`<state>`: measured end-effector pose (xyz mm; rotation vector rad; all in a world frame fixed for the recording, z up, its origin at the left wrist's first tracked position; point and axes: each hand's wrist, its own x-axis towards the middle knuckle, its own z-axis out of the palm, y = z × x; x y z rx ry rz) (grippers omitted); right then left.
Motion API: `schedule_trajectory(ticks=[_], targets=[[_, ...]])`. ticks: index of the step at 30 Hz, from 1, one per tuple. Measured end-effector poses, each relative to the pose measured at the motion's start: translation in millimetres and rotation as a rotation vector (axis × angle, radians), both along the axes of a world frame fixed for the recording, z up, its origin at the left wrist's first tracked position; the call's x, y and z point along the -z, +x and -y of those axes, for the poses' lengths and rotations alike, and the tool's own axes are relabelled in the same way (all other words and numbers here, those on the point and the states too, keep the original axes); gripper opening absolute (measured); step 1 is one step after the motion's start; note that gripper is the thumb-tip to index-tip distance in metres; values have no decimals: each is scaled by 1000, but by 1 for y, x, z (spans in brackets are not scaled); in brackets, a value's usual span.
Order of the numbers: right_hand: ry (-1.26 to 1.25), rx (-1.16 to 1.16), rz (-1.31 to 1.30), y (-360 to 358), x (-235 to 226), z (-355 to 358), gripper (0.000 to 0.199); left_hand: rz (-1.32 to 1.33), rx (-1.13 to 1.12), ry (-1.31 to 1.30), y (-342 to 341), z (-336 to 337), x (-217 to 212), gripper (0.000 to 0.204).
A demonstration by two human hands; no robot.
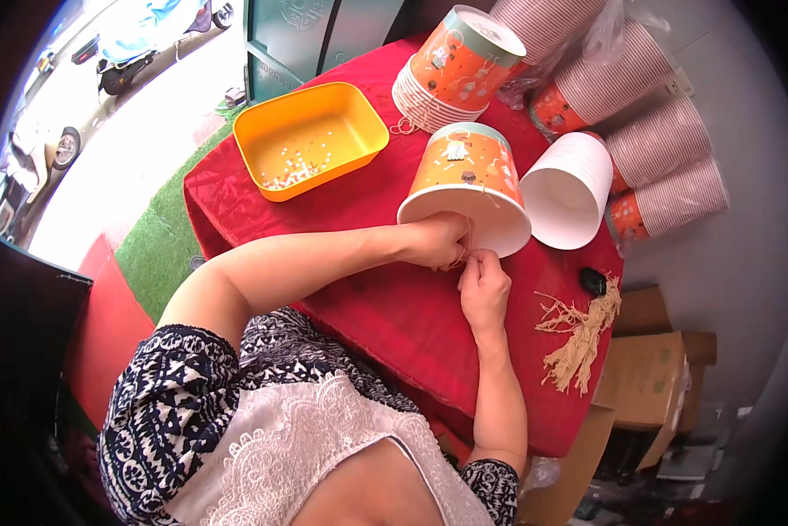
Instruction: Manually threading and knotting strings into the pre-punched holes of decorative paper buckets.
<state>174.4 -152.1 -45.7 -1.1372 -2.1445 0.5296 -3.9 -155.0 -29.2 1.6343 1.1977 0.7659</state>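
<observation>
An orange paper bucket (477, 165) with printed figures lies tilted on the red cloth, its white mouth towards me. My left hand (436, 241) reaches in at the lower rim, fingers closed on a thin tan cord (470, 230). Just right of it, my right hand (484, 282) pinches the same cord just outside the mouth. A short bit of cord pokes through the bucket's orange wall near the rim. Beside the bucket on the right, a white paper bucket (578, 180) rests on its side with its mouth facing me. My fingers hide part of the cord.
A yellow plastic bin (346, 110) holding small white bits stands at the left. Behind are stacked orange buckets (451, 74) and several nested stacks (626, 74) in plastic. A bundle of tan cords (582, 342) and a small black object (593, 281) lie right; cardboard boxes (644, 381) stand beyond.
</observation>
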Motion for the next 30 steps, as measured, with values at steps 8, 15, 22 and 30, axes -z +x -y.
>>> schedule_trajectory(ticks=[8, 15, 22, 30], targets=[[-36, -48, -45, 0, 5, -1, 6, 104, -35, -76, 0, -1, -4, 12], [-48, -45, -92, 0, 6, 2, 8, 130, 30, -52, -3, -3, -3, 9], [-68, -5, -15, -8, -9, 13, 8, 156, -36, -78, -3, 3, -9, 8], [-117, -139, -170, -1, -13, 18, 6, 135, -47, -68, -3, 1, -4, 10]])
